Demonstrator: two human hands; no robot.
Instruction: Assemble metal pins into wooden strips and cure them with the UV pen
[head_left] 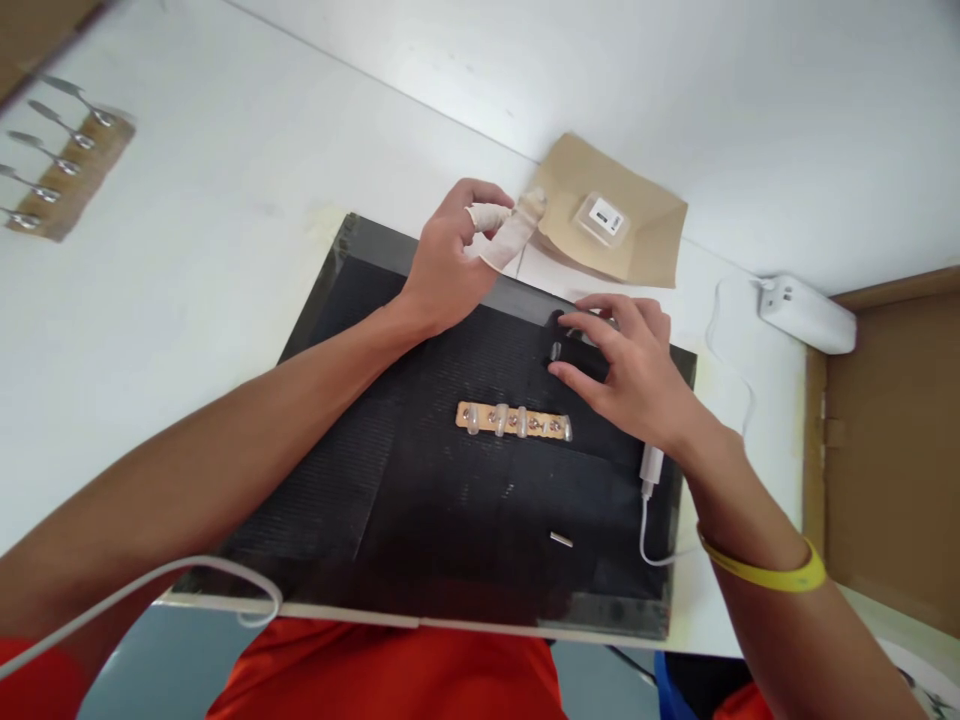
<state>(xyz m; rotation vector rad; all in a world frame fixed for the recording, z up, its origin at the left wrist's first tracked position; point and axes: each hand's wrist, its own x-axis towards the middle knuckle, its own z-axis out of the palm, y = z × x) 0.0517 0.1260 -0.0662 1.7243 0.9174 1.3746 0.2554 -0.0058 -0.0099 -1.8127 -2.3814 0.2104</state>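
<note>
My left hand (465,255) is at the mat's far edge, beside a brown paper sheet (652,235). White finger covers wrap its thumb and a finger, whose tips come together; anything between them is too small to make out. My right hand (630,365) curves around a dark thing (581,355) on the right of the black mat (420,480). A small clear bit shows near the thumb, and the palm hides the rest. Nearer me lies a tan strip (487,418) bearing small metal parts and clear bands. A short metal pin (561,540) rests in front of it.
On the brown paper sits a small clear box (602,218) with a label. A white power bank (808,313) with a cable stands at the right, beside a cardboard box (892,440). A white stick-like device (651,465) lies by my right wrist. Several metal tools stand on a cardboard strip (75,180) at the left.
</note>
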